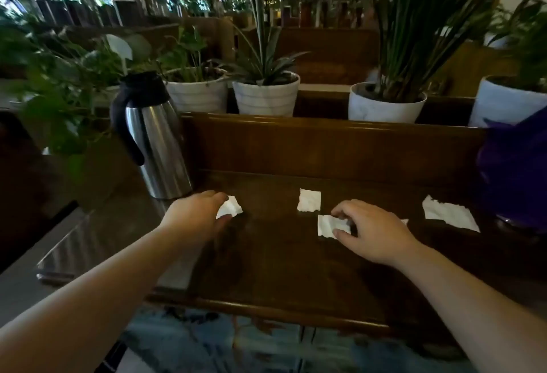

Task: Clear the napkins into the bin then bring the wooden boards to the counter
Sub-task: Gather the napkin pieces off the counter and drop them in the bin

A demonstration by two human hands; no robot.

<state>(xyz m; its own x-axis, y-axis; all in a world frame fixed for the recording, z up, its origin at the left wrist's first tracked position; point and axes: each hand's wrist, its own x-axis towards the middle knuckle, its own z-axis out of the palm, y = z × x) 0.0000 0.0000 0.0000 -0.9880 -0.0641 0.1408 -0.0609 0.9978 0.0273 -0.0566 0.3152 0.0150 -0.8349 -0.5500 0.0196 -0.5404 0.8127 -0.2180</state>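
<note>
- Far left there's a steel thermos jug [154, 135] with a black lid and handle, standing upright at the left end of the dark wooden table [281, 269].
- Just right of the jug, the person's left hand [196, 214] is down on the table, with fingers and thumb pinched on a crumpled white napkin [229, 207].
- Mid-table there's a loose square napkin [309, 200] lying flat, nobody touching it.
- Just below that, the right hand [371, 232] has its fingertips and thumb closed over a folded napkin [330, 225], which looks to be still resting on the wood.
- A tiny white scrap [404, 221] peeks out behind the right hand, can't tell what it is.
- Further right a bigger torn napkin [450, 216] lies flat, next to something purple [515, 171] at the table's right edge.
- Behind the table's raised back rail is a row of white plant pots [266, 95].
</note>
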